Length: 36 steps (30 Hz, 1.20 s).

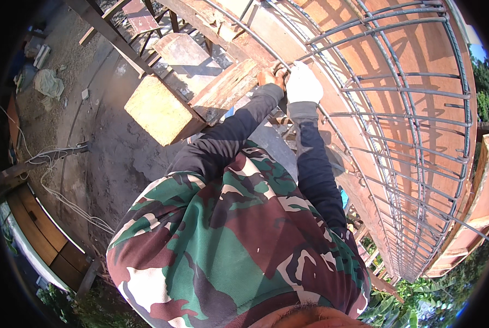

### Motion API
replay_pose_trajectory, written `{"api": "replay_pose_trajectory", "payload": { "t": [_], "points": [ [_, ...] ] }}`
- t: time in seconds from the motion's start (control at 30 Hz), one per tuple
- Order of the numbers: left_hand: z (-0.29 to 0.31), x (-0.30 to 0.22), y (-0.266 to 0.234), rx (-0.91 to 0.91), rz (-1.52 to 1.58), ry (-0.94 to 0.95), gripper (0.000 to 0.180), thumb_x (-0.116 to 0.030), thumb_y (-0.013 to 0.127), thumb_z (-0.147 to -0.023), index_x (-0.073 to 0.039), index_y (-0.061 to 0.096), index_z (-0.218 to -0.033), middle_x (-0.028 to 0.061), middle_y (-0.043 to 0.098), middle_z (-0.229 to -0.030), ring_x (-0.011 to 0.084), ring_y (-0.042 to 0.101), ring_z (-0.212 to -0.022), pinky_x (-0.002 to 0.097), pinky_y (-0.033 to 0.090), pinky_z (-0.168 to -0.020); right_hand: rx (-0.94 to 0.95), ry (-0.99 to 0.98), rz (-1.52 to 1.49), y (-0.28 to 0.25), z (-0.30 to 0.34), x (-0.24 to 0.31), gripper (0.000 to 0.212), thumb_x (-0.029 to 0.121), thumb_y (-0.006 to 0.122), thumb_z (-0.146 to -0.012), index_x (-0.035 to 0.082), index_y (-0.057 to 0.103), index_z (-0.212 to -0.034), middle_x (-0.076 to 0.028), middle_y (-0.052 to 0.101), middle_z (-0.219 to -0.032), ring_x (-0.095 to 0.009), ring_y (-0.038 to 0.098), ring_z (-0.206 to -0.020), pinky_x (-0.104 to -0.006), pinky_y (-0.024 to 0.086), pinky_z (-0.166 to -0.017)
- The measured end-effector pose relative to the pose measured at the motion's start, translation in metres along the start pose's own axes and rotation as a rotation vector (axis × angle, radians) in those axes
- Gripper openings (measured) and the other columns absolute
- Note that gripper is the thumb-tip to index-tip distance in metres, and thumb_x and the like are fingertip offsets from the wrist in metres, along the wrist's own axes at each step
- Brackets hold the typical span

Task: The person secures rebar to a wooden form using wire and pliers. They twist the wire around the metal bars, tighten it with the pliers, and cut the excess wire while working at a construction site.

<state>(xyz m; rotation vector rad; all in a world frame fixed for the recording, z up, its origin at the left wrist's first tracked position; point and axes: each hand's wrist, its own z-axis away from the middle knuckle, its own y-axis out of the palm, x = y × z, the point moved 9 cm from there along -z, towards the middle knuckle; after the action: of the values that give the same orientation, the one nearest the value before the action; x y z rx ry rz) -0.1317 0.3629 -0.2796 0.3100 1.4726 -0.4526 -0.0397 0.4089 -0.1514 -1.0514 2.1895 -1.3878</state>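
Note:
My bare left hand (270,77) is closed, its fingers curled in beside a long thin steel bar (254,37). What those fingers grip is too small and partly hidden to make out. Touching it on the right, my right hand (303,83) wears a white glove and is closed over the same bar, which comes out again below the glove. A cage of tied rebar (403,90) starts just right of the glove, lying inside plywood formwork (430,60). Left of my bare hand runs a thick timber beam (225,90) with a pale sawn end.
Brown boards and wooden props (113,41) stand at the upper left, above grey ground (124,158) far below. A pale cable (75,202) hangs at the left beside a wooden panel (42,229). Green plants (419,300) show at the lower right.

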Motion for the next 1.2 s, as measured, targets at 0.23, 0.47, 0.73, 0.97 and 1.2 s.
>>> {"api": "replay_pose_trajectory", "payload": {
  "t": [0.23,0.47,0.73,0.97,1.2],
  "points": [
    [-0.015,0.022,0.007,-0.065,0.443,0.131,0.017,-0.003,0.068,-0.077,0.004,0.069,-0.093,0.0151,0.070,-0.080,0.0201,0.066,-0.072,0.0326,0.052,-0.066,0.138,-0.024,0.052,0.013,-0.022,0.026,0.018,0.019,0.055,-0.082,0.014,0.065,-0.096,-0.006,0.068,-0.090,-0.025,0.067,-0.076,-0.0366,0.053,-0.064],
    [-0.009,0.006,0.006,0.064,0.315,-0.228,0.020,0.001,0.067,-0.077,0.005,0.068,-0.096,0.0129,0.070,-0.080,0.0169,0.066,-0.073,0.0307,0.053,-0.066,0.212,-0.135,0.187,0.021,-0.040,0.040,0.011,0.019,0.053,-0.083,0.014,0.061,-0.090,-0.009,0.067,-0.082,-0.026,0.068,-0.074,-0.0408,0.052,-0.062],
    [-0.011,0.024,-0.001,0.134,0.181,-0.392,0.018,0.002,0.070,-0.076,0.004,0.067,-0.094,0.0118,0.069,-0.076,0.0138,0.064,-0.066,0.0290,0.052,-0.059,0.220,-0.219,0.139,0.025,-0.033,0.032,0.015,0.018,0.053,-0.083,0.012,0.061,-0.094,-0.008,0.067,-0.084,-0.027,0.067,-0.079,-0.0392,0.051,-0.064],
    [-0.003,0.010,-0.005,0.295,-0.021,-0.419,0.018,-0.012,0.069,-0.082,0.001,0.070,-0.094,0.0130,0.069,-0.081,0.0178,0.063,-0.066,0.0307,0.050,-0.063,0.270,-0.097,0.074,0.022,-0.011,0.007,0.016,0.017,0.055,-0.082,0.011,0.064,-0.095,-0.011,0.068,-0.092,-0.026,0.067,-0.082,-0.0367,0.052,-0.071],
    [-0.006,0.005,-0.011,0.425,-0.013,-0.447,0.018,-0.014,0.073,-0.078,-0.001,0.069,-0.089,0.0103,0.067,-0.077,0.0182,0.062,-0.064,0.0319,0.050,-0.061,0.100,-0.176,0.081,0.026,-0.004,0.006,0.018,0.016,0.054,-0.083,0.009,0.066,-0.094,-0.008,0.066,-0.091,-0.023,0.066,-0.085,-0.0335,0.052,-0.073]
  ]
}}
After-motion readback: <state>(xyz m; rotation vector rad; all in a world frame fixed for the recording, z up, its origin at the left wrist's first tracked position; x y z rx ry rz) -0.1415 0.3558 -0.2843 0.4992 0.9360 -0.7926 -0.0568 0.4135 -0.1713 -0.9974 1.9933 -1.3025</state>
